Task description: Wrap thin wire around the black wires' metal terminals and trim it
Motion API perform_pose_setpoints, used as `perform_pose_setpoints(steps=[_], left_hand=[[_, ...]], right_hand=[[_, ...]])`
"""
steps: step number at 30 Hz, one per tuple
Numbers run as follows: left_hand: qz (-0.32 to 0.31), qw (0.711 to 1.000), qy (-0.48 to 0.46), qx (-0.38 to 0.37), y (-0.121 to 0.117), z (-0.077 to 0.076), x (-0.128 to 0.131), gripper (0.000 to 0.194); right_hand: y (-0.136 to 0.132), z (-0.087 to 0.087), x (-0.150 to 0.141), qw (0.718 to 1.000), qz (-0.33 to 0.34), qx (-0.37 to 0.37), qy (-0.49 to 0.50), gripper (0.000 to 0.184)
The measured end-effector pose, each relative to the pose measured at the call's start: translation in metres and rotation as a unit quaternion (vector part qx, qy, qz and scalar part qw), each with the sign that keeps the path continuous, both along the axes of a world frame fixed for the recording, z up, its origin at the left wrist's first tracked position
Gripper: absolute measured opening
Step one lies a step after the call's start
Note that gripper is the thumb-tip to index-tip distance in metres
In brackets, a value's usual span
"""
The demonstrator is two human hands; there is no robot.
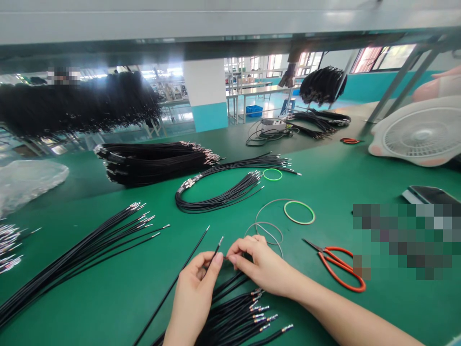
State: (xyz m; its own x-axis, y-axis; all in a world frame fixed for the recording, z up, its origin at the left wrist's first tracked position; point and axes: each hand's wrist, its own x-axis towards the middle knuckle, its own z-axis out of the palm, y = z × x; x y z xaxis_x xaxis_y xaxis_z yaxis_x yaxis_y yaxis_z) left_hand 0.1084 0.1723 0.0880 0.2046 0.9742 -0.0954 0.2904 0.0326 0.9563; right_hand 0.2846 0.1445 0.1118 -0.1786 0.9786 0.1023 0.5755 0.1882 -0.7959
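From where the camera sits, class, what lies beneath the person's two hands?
Under the left hand and right hand, black terminal-tipped wires lie on the green mat; the stretch beneath the palms is hidden.

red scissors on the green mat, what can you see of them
The scissors have orange-red looped handles, apparently plastic, and short metal blades that look closed and point up-left toward the right hand without touching it. They lie flat on the green work mat, the only thing touching them. A blurred patch sits just right of the handles.
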Motion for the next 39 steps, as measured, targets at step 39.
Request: perform_pose_setpoints(steps=[39], left_hand=[[-0.022, 0.944, 0.146, 0.296, -0.009, -0.006, -0.004, 0.021]], right_hand=[[0.006, -0.009, 0.015, 0.951, 0.068, -0.129, 0.274, 0.027]])
